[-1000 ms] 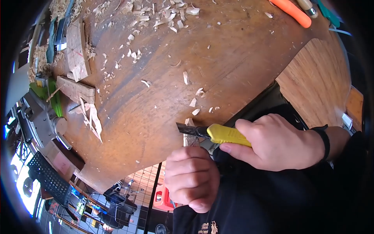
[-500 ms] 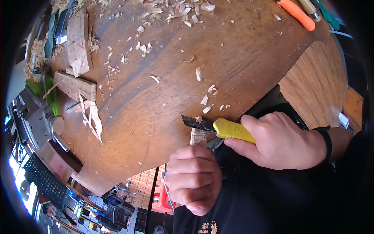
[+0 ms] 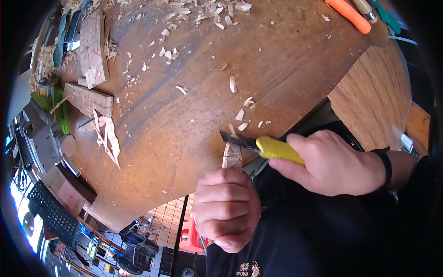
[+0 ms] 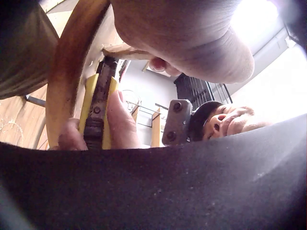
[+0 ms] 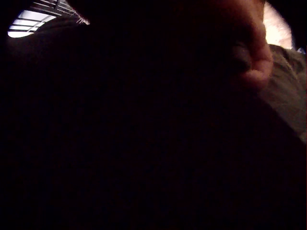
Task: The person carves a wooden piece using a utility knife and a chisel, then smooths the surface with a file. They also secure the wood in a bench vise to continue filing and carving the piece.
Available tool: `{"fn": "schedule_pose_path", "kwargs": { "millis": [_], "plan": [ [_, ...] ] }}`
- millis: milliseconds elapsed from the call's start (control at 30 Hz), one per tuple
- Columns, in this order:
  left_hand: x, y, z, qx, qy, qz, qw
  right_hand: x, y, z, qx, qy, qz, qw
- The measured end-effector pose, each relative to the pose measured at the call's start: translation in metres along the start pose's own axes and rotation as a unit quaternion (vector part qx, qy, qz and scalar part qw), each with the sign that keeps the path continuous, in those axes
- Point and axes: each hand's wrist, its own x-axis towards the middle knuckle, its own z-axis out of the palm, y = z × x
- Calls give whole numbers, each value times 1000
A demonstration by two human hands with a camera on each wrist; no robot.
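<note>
In the head view the left hand [image 3: 226, 210] grips a wood strip [image 3: 232, 156], whose squared end sticks up past the fist. The right hand [image 3: 330, 162] holds a yellow utility knife [image 3: 279, 150]; its dark blade [image 3: 240, 140] lies across the strip's tip, where a thin shaving [image 3: 232, 129] stands. From below, the left wrist view shows the knife [image 4: 98, 103] between thumb and fingers, with the left hand [image 4: 182, 33] above it. The right wrist view is mostly dark, with part of the right hand [image 5: 254, 62] at the upper right.
Shavings [image 3: 168, 54] lie scattered over the brown table [image 3: 161, 120]. Wood pieces [image 3: 90, 99] and a splintered piece [image 3: 110, 138] lie at the left, beside a metal tool [image 3: 46, 131]. An orange handle [image 3: 349, 16] is at the upper right. A red stool [image 3: 190, 235] stands below the table.
Against the first frame, the knife blade has gone from across the strip lower down to its tip, and more of the strip shows. The right hand has shifted slightly right and up.
</note>
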Motion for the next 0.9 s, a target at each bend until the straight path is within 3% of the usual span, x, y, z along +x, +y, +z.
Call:
{"fn": "schedule_pose_path", "kwargs": {
  "millis": [167, 333, 467, 700, 900],
  "plan": [
    [-4, 2, -5, -16, 6, -12, 1000, 2, 2, 6, 31, 30, -10, 999],
    [-8, 3, -5, -52, 77, -44, 995, 0, 10, 5, 127, 15, -11, 992],
    [-9, 7, -14, -31, 11, -62, 998, -4, 11, -1, 136, 10, -12, 991],
    [-9, 13, -15, 43, -35, -75, 996, -8, 10, -10, 80, -16, -31, 996],
    [-4, 1, -8, 27, -115, -8, 993, -9, 7, -15, 49, -25, -45, 997]
  ]
}}
